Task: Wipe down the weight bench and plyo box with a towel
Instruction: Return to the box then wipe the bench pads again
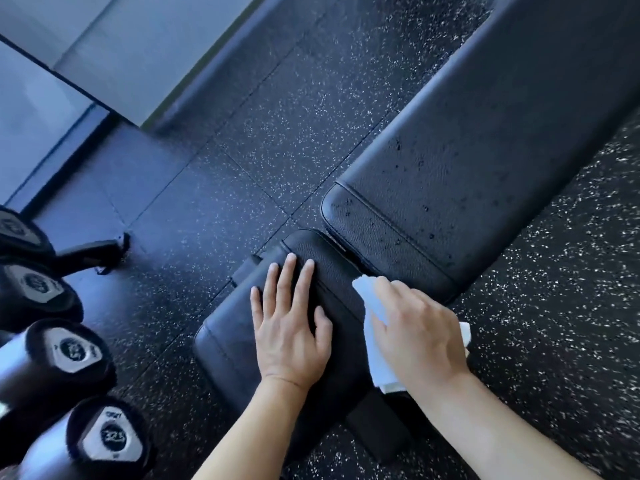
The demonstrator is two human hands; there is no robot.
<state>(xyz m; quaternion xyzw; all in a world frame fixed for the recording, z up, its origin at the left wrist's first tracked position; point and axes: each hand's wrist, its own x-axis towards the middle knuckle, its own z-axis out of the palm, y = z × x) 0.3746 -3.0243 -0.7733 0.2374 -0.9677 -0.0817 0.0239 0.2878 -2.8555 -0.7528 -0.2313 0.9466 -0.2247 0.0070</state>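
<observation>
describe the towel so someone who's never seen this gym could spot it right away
Find the black weight bench running across the speckled floor. At its near end, by the gap between long pad and small seat pad, the right hand presses on the towel. It is the only white, soft thing among black padding.

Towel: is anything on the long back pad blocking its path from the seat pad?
Nothing visible does. The right hand presses the white towel at the seat pad's edge, next to the gap before the long back pad. That pad carries only scattered droplets. The left hand lies flat on the seat pad, off to the side.
</observation>
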